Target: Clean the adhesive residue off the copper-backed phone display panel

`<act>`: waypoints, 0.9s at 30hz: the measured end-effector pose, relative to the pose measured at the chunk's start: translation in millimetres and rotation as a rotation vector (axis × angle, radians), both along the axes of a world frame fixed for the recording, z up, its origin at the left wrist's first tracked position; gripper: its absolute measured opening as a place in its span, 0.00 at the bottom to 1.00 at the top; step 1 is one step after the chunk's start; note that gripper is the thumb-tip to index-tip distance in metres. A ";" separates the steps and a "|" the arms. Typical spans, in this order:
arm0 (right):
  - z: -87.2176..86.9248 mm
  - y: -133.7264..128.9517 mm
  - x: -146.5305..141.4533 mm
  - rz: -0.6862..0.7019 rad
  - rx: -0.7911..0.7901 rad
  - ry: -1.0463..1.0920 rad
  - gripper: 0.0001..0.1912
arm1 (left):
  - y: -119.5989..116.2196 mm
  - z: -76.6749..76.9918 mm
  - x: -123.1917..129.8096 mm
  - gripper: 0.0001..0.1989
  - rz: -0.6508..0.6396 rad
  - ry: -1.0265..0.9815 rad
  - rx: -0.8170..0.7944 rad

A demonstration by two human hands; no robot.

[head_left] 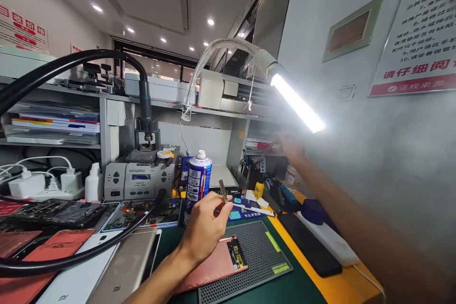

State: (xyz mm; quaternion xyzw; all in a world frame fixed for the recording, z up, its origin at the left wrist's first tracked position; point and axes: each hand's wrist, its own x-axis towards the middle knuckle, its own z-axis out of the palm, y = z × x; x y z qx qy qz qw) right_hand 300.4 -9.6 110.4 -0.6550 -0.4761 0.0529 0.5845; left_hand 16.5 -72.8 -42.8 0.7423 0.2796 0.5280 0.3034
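Note:
My left hand (pixel 206 225) pinches a small narrow grey-brown strip (pixel 223 190) upright between thumb and fingers; its exact kind is too small to tell. Below that hand, a pink phone screen panel (pixel 213 263) with a dark flex section (pixel 237 252) lies partly on a grey perforated mat (pixel 261 251). My right hand (pixel 291 148) reaches far forward on the right, beside a holder of tools (pixel 249 166). Motion and lamp glare blur its fingers, and a slender tool shape shows near them. Between the hands, a white pen-like stick (pixel 254 209) rests on a blue mat.
A blue spray can (pixel 198 180) stands just beyond my left hand. A bright lamp (pixel 297 102) hangs over the right side. Phone backs (pixel 121 266) and a black hose (pixel 117 240) fill the left. A black phone (pixel 309 244) and white power strip (pixel 329 240) lie right.

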 end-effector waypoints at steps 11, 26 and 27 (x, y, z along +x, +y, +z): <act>-91.1 -107.2 -32.8 0.693 -0.258 0.082 0.24 | -3.7 -7.0 -12.4 0.11 -0.057 0.031 -0.143; -142.4 -95.7 -30.7 0.968 -0.636 0.121 0.13 | -31.7 -30.6 -20.5 0.09 -0.060 0.194 0.071; -143.9 -96.6 -30.2 0.964 -0.608 0.159 0.13 | -33.3 -32.2 -20.6 0.09 -0.071 0.212 0.083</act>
